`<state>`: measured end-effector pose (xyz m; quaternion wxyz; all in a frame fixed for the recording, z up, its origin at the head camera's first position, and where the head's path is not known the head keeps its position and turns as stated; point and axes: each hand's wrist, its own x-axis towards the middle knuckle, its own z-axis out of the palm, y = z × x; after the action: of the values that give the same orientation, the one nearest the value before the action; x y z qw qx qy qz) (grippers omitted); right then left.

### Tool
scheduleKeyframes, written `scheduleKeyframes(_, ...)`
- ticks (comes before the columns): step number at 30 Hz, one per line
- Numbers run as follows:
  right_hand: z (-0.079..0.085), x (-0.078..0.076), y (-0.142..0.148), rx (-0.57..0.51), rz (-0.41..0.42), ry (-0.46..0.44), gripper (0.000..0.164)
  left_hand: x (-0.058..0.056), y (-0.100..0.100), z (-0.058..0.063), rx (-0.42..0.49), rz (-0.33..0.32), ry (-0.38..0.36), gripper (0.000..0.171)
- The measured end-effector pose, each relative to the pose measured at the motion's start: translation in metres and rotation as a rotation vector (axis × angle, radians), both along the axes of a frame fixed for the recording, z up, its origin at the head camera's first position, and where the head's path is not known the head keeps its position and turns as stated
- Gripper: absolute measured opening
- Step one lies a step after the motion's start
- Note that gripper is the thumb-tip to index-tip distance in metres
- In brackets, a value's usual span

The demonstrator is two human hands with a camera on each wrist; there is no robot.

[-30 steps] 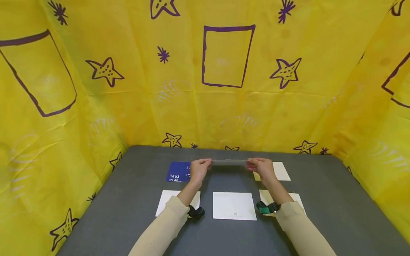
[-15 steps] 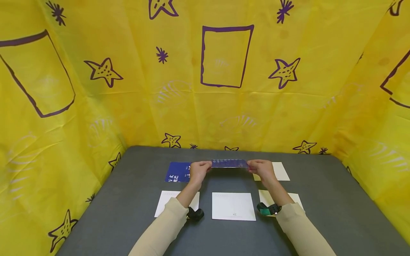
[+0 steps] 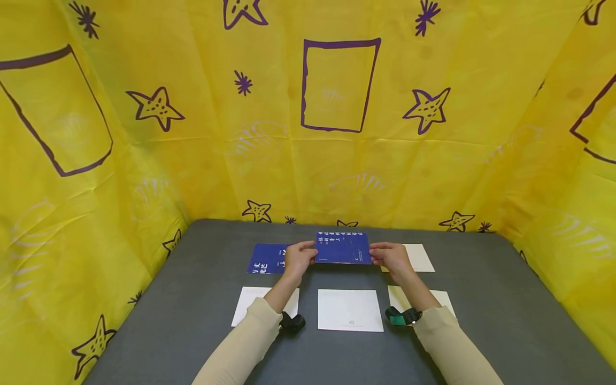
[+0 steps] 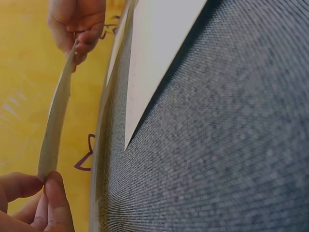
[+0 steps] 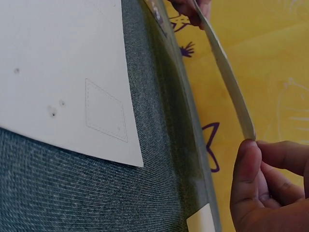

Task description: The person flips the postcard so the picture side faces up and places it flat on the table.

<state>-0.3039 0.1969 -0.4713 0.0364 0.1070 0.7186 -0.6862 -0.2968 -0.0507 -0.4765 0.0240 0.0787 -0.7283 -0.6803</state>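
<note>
Both hands hold a blue postcard (image 3: pixel 340 251) with white lettering, raised above the back of the table. My left hand (image 3: pixel 299 258) pinches its left edge between thumb and fingers, while my right hand (image 3: pixel 393 258) pinches the right edge. In the head view the blue printed face shows. From the left wrist the postcard (image 4: pixel 57 116) appears almost edge-on, slightly bowed, with its pale back turned that way. The right wrist view has the thumb and fingertips of the right hand (image 5: pixel 265 186) meeting at the postcard's edge.
Another blue postcard (image 3: pixel 266 259) lies behind the left hand. Pale postcards lie on the grey table (image 3: pixel 337 363): one at centre front (image 3: pixel 350 310), one under the left forearm (image 3: pixel 246 307), one under the right forearm (image 3: pixel 445 299), one back right (image 3: pixel 421 258). A yellow curtain (image 3: pixel 202 160) surrounds the table.
The postcard has tilted from nearly edge-on, through a narrow blue strip, to showing its blue lettered face toward the head camera. Both hands keep their pinch and have shifted only slightly.
</note>
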Motion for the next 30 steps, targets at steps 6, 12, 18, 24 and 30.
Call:
scheduleKeyframes(6, 0.0002, 0.0007, -0.0004, 0.015, 0.005, -0.014, 0.032, 0.0014, -0.0016, 0.0, -0.028, -0.033, -0.026, 0.026)
scheduleKeyframes(12, -0.0014, 0.001, 0.0, 0.024, 0.023, -0.005, 0.032, 0.001, -0.0032, 0.0, -0.042, -0.05, -0.032, 0.025)
scheduleKeyframes(18, -0.0032, 0.0014, 0.0, 0.072, 0.024, -0.015, 0.03, 0.0001, -0.0035, -0.001, -0.085, -0.09, -0.056, 0.027)
scheduleKeyframes(24, -0.003, 0.0037, -0.0013, 0.136, 0.042, -0.024, 0.029, 0.0018, -0.0032, -0.0005, -0.156, -0.113, -0.075, 0.03)
scheduleKeyframes(30, -0.005, 0.0049, -0.0016, 0.18, 0.042, -0.048, 0.027, 0.0022, -0.0031, -0.0022, -0.169, -0.15, -0.092, 0.031)
